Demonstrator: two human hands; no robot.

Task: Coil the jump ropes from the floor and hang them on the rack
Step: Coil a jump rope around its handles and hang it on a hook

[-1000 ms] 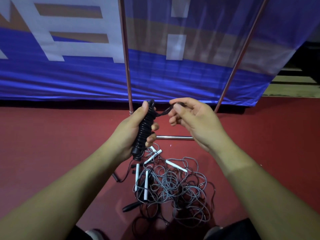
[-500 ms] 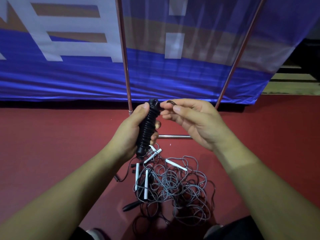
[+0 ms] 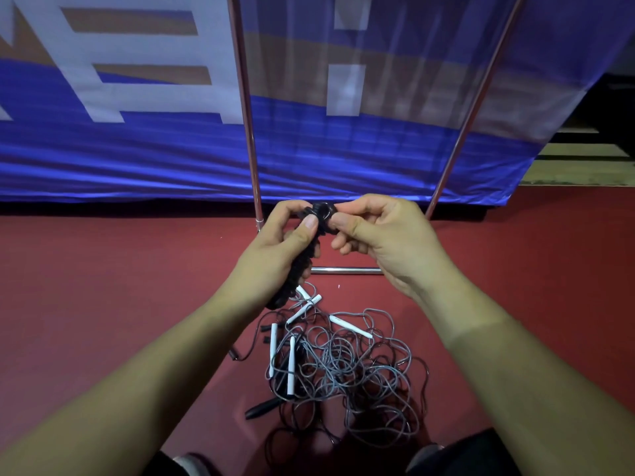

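Your left hand (image 3: 275,249) grips the coiled black jump rope (image 3: 302,266) upright above the floor; your right hand (image 3: 381,235) pinches its top end; tangled grey ropes (image 3: 343,365) lie below on the red floor (image 3: 103,286).

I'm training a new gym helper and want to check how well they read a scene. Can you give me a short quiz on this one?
1. True or false: the tangled grey jump ropes lie on the red floor.
2. The right hand pinches the top end of the coiled black jump rope. What grips its middle? A. the left hand B. nothing C. a hook
3. Fill in: the grey ropes' handles are ___.
Key: 1 true; 2 A; 3 white.
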